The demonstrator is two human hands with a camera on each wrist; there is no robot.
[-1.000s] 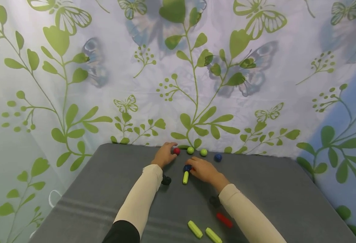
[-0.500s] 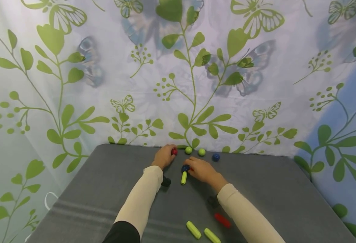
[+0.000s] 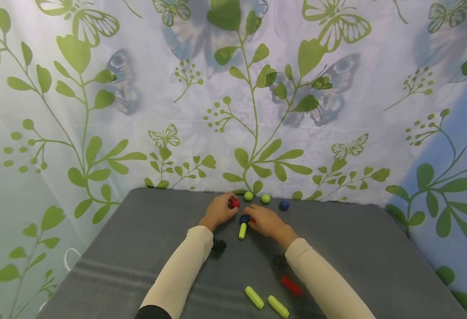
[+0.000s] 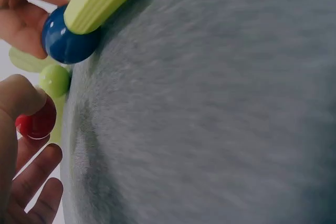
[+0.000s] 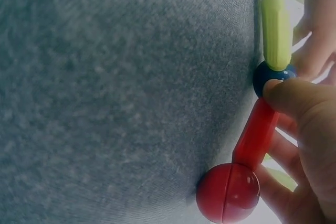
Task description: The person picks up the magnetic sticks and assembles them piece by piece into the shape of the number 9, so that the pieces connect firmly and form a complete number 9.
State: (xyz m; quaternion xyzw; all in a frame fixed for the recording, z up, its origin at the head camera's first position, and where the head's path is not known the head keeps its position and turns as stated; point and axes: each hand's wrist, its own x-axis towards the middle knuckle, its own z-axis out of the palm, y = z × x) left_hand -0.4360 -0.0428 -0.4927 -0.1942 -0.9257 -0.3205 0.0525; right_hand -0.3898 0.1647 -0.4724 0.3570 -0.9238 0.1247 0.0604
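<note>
My left hand [image 3: 218, 210] pinches a red ball [image 4: 41, 121] between thumb and fingers, with the other fingers spread. Just to its right, my right hand [image 3: 266, 221] grips a blue ball [image 4: 67, 39], its thumb pressed on the ball in the right wrist view. A yellow-green ribbed rod [image 5: 276, 30] is joined to that blue ball and points toward the body. From the same ball a red rod [image 5: 255, 135] runs to a second red ball [image 5: 227, 193]; in the head view the right hand mostly hides this part.
Along the table's back edge stand two yellow-green balls, one left [image 3: 248, 196] and one right [image 3: 265, 199], then a blue ball [image 3: 283, 205]. Nearer the front lie two yellow-green rods [image 3: 254, 297] and a loose red rod [image 3: 291, 286] by the right forearm. A leaf-patterned curtain [image 3: 193, 146] hangs behind the grey table [image 3: 360, 257].
My left hand has closed its fingers on the red ball and brought it from the back edge toward the joined pieces. My right hand keeps its grip on the blue ball, almost still.
</note>
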